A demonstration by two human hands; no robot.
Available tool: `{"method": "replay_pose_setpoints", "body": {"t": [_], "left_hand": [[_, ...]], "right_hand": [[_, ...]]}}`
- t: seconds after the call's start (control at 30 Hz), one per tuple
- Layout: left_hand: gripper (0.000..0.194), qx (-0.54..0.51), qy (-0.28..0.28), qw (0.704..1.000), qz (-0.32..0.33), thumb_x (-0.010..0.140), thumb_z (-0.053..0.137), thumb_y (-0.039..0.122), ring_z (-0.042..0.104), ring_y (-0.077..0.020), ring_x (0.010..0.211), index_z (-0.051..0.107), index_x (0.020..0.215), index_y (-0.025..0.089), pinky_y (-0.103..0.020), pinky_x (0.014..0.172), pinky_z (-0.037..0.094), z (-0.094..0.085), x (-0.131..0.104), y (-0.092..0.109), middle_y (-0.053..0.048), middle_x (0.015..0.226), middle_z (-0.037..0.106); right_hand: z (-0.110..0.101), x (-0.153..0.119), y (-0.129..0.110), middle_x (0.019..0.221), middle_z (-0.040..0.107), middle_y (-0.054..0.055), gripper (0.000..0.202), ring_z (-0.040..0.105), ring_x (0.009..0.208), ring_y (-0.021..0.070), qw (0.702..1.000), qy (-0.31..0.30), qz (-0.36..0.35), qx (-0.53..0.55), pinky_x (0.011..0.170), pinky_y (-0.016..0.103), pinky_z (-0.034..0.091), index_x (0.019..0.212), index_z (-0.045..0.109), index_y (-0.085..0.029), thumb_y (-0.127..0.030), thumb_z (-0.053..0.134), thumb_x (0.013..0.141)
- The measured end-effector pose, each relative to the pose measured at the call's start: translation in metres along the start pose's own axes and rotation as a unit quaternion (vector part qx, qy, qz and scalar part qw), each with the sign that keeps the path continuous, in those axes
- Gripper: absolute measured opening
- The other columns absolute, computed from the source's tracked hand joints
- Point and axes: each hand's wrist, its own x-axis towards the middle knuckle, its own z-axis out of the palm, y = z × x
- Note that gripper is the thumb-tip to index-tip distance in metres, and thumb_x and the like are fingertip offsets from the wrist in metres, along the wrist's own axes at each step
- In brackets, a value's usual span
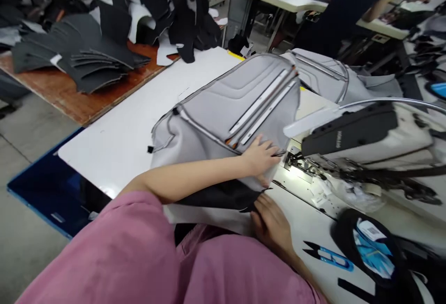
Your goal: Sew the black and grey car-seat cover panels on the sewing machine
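A grey sewn cover that looks like a seat cover (223, 86), with dark piping and two white strips, lies spread over the white table beside a sewing machine (351, 132). My left hand (261, 158) rests on its near right part, fingers stretched and apart, close to the lit presser foot (294, 160). Lower down, my right hand (272, 218) has its fingers closed on the edge of black fabric (223, 195) at the cover's near side. How the black fabric joins the grey cover is hidden under my left arm.
Blue thread snips (329, 255) and a black round holder with blue contents (372, 248) lie at right. Stacked dark pieces (94, 53) sit on a brown table at left. A blue bin (45, 192) stands below. Another person (334, 11) is at the far table.
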Motion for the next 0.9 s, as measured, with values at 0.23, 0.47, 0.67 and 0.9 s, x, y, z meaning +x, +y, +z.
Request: {"method": "replay_pose_setpoints", "body": {"t": [0.23, 0.47, 0.67, 0.9], "left_hand": [[0.026, -0.091, 0.011, 0.995, -0.028, 0.084, 0.060, 0.030, 0.047, -0.0292, 0.123, 0.066, 0.104, 0.016, -0.046, 0.104, 0.038, -0.045, -0.040, 0.048, -0.014, 0.132, 0.053], [0.032, -0.387, 0.239, 0.889, -0.048, 0.091, 0.049, 0.034, 0.059, -0.0096, 0.057, 0.058, 0.116, 0.017, -0.020, 0.055, 0.049, -0.109, 0.002, 0.103, -0.001, 0.071, 0.065], [0.039, -0.487, 0.197, 0.845, -0.103, 0.091, 0.048, 0.040, 0.050, -0.0068, 0.036, 0.056, 0.121, 0.017, -0.016, 0.035, 0.037, -0.122, 0.035, 0.103, 0.004, 0.055, 0.059], [0.026, -0.491, 0.122, 0.858, -0.091, 0.089, 0.050, 0.040, 0.040, -0.0043, 0.028, 0.057, 0.089, 0.015, -0.015, 0.029, 0.026, -0.138, 0.055, 0.096, 0.004, 0.049, 0.057]], "right_hand": [[-0.032, -0.021, 0.001, 0.091, 0.069, 0.007, 0.026, 0.066, 0.085, 0.0190, 0.994, 0.090, 0.040, 0.056, 0.084, 0.038, 0.056, 0.107, 0.060, -0.018, -0.009, 0.056, 0.082], [-0.051, -0.024, 0.013, 0.083, 0.068, 0.002, 0.026, 0.064, 0.072, 0.0148, 0.987, 0.135, 0.067, 0.048, 0.084, 0.037, 0.054, 0.106, 0.057, -0.020, -0.007, 0.051, 0.084], [-0.054, -0.033, 0.009, 0.079, 0.068, 0.002, 0.027, 0.064, 0.069, 0.0147, 0.983, 0.168, 0.069, 0.028, 0.082, 0.037, 0.055, 0.107, 0.055, -0.020, -0.006, 0.049, 0.084], [-0.056, -0.032, 0.014, 0.081, 0.069, 0.002, 0.029, 0.064, 0.066, 0.0143, 0.982, 0.169, 0.074, 0.030, 0.081, 0.038, 0.056, 0.106, 0.056, -0.022, -0.006, 0.045, 0.084]]}}
